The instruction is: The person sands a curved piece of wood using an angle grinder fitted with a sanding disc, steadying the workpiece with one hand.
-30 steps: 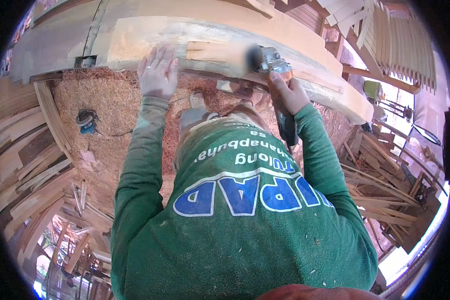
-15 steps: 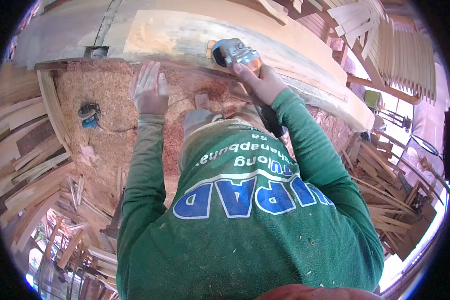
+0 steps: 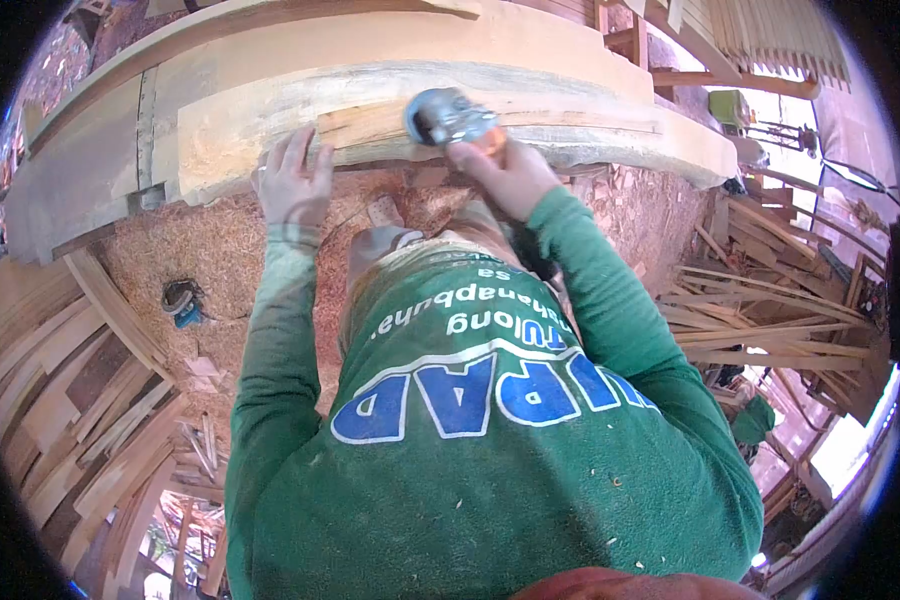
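Note:
My right hand [image 3: 510, 178] is closed round the orange body of a power tool with a shiny metal head, which looks like an angle grinder [image 3: 452, 118]. Its head is over a narrow wood strip [image 3: 365, 122] that lies along a large pale timber slab [image 3: 240, 115]. The tool's underside is hidden. Fingers outstretched and slightly apart, my left hand [image 3: 296, 180] is at the slab's near edge, close to the strip's left end. Whether its fingertips touch the strip I cannot tell.
Wood shavings [image 3: 220, 255] cover the ground, where a blue tool [image 3: 182, 303] lies at left. Offcuts are piled at left [image 3: 60, 400] and right [image 3: 760, 310]. Thin slats [image 3: 760, 35] stand stacked at upper right, beside a green machine [image 3: 728, 108].
The view has shifted, bringing the slab lower. The grinder has moved right along the strip, showing more of its left end. My left hand has come nearer the strip.

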Action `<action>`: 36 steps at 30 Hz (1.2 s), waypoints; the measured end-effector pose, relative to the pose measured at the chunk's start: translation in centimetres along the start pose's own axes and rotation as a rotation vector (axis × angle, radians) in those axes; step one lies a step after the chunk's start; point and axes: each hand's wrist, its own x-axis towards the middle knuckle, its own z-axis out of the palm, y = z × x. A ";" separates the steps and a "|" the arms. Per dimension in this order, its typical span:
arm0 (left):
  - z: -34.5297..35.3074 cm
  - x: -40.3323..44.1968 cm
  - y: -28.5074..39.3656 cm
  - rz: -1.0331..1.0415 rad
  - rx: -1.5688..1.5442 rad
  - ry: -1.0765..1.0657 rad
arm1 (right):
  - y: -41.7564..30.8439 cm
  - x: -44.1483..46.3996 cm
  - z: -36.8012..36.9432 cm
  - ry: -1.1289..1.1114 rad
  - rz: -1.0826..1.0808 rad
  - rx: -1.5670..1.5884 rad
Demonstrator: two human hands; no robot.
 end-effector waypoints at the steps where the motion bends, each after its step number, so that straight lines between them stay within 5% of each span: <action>1: 0.3 0.4 0.8 0.040 0.025 -0.002 | 1.3 -0.4 -1.3 0.008 0.038 0.025; 7: 1.6 0.4 2.8 0.232 0.161 0.000 | 17.1 0.7 -8.8 0.295 0.136 0.403; 11: 2.9 -1.6 4.1 0.295 0.186 -0.058 | 16.4 1.2 -10.3 0.260 0.231 0.484; 15: 2.3 -2.7 3.4 0.259 0.117 -0.007 | 14.0 3.1 -6.2 0.249 0.107 0.150; 17: 1.8 -3.3 1.7 0.194 0.079 0.051 | 5.0 0.2 -3.6 0.153 -0.005 0.238; 20: -0.3 -3.9 -0.1 0.101 0.065 0.148 | 2.5 2.1 -0.8 0.017 -0.033 0.076; 29: -4.4 -7.6 -5.5 -0.129 -0.010 0.123 | -6.3 1.4 6.9 -0.157 -0.239 -0.259; 36: -4.8 -11.7 -7.3 -0.241 -0.072 0.201 | -4.9 1.0 4.1 -0.132 -0.370 -0.046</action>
